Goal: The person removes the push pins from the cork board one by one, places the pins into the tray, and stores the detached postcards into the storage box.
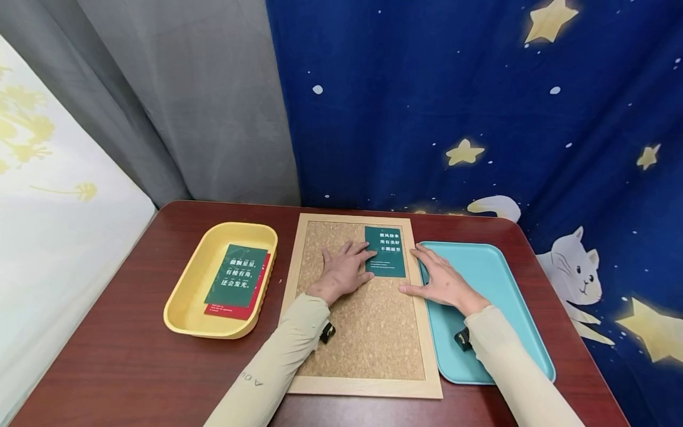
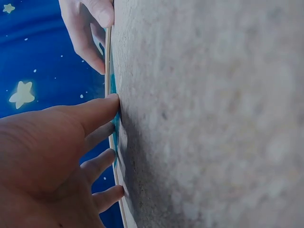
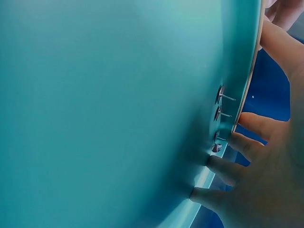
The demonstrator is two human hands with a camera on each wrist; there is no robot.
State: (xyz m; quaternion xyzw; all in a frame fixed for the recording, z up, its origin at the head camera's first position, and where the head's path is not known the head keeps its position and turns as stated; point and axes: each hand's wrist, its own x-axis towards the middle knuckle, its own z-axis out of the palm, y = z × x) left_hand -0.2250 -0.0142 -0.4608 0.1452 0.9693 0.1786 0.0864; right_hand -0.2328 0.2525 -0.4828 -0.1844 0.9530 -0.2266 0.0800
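Note:
A dark green card with white lettering lies flat in the upper right corner of a wood-framed cork board. My left hand is spread over the board, its fingertips touching the card's left side. To the right, my right hand spans the board's right frame edge, thumb at the wood and fingers relaxed. Some of its fingertips touch the teal tray in the right wrist view. Inside that tray, near those fingers, several metal thumbtacks rest, some with pins pointing sideways. Neither hand grips anything.
A yellow basket stands left of the board, holding a green card over a red card. Everything sits on a dark red-brown table. Blue star-patterned and grey curtains hang behind it.

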